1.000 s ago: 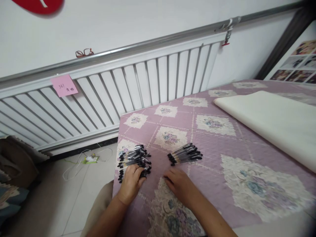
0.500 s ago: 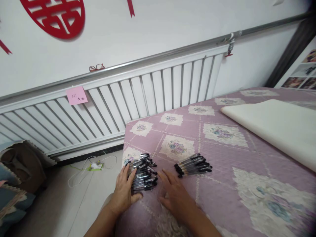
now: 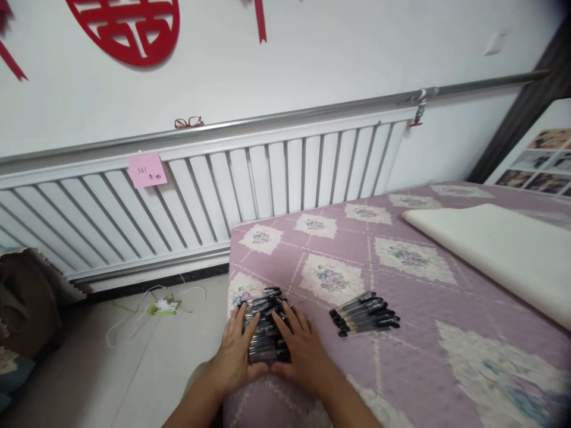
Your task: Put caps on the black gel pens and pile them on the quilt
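Observation:
A pile of clear-barrelled pens with black caps (image 3: pixel 264 342) lies near the left edge of the purple bedspread. My left hand (image 3: pixel 236 353) rests against the pile's left side, its fingers stretched forward and apart, the thumb at the near end. On the right side, my right hand (image 3: pixel 306 353) touches the cap ends with spread fingers, some of them over the pens. The two thumbs nearly meet at the front. Part of the pile is hidden under my fingers. To the right, apart from both hands, a smaller fanned group of pens (image 3: pixel 366 314) lies flat.
A white radiator (image 3: pixel 285 172) stands along the wall behind the bed. The bedspread (image 3: pixel 401 368) drops off at the left, above a tiled floor with a power strip (image 3: pixel 165 306) and white cable. A folded cream sheet (image 3: pixel 495 249) lies at the right.
My right hand has moved left from bare bedspread onto the right side of the pile. The left hand stays at the pile's left side. The view has shifted slightly.

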Demonstrator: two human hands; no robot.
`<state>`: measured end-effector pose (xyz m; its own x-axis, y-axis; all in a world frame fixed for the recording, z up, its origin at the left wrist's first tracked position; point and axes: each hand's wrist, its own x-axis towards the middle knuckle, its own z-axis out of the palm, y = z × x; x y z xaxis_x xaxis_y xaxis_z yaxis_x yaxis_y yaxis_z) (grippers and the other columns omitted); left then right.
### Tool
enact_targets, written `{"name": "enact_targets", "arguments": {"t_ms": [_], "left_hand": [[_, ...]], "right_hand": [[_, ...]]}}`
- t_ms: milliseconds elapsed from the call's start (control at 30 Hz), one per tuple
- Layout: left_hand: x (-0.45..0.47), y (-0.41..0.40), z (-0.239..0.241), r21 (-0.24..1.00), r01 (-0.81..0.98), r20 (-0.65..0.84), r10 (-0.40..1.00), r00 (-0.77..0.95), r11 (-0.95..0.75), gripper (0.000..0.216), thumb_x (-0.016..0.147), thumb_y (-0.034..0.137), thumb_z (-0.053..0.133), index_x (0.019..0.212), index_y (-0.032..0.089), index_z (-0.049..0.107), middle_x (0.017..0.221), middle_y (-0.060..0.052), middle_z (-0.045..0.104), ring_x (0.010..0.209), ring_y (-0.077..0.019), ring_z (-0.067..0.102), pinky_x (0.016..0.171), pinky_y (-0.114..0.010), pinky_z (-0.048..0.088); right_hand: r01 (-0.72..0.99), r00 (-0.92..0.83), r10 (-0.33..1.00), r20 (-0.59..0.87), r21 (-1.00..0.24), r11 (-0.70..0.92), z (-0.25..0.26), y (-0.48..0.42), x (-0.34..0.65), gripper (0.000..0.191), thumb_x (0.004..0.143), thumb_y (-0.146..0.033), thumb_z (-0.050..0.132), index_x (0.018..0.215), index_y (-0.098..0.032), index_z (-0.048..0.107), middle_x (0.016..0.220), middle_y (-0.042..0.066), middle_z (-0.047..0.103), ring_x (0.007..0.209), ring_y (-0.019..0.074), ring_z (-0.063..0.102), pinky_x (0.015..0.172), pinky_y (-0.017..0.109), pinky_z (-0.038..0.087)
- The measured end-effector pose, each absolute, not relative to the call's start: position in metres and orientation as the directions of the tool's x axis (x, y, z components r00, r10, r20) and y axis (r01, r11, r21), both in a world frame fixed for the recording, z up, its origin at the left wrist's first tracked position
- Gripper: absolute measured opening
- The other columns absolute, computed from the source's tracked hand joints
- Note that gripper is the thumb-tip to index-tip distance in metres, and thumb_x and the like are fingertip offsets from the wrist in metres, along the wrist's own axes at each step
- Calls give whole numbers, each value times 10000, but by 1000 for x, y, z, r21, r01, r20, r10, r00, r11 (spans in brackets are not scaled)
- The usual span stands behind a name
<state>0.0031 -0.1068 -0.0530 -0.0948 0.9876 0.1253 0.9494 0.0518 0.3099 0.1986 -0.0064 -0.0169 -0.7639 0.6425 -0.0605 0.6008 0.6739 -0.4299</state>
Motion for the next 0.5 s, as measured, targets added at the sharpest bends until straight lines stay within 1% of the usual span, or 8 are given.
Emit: {"name": "enact_targets", "arguments": {"t_ms": [100,267,367,500], "left_hand": [[1,-101,-50,318,947,119,990,-79,37,974,665,468,751,1469,260,243,1574,-129,-18,1418,-402,-1,1101,-593,183],[-2,-89,-43,337,939,60,994,-88,63,958,656,395,763,1463,245,269,1565,-156,79,1418,-394,61,1099,-578,219],[-6,-80,-42,342,938,78,994,-78,47,913,683,373,740,1460,236,280,1560,-159,115,1420,-380,76,1103,-569,227],[-12,-67,-43,339,941,90,994,-54,21,866,700,394,726,1445,226,319,1556,-158,141,1418,-386,89,1096,-581,234]], "right_hand": [[602,-773,629,-83,-408,686,-13,-2,190,960,669,-528,688,1480,-323,217,1594,38,3,1440,331,-19,1118,571,39],[598,-776,627,-64,-389,701,-13,7,183,906,703,-491,679,1474,-333,229,1595,32,38,1442,303,26,1126,550,64],[591,-775,631,-24,-383,710,-16,13,179,876,727,-502,661,1473,-323,237,1590,43,97,1440,299,58,1127,551,78],[592,-773,635,-7,-370,716,-18,22,174,860,728,-480,667,1467,-321,257,1581,57,147,1435,306,99,1121,564,101]]}}
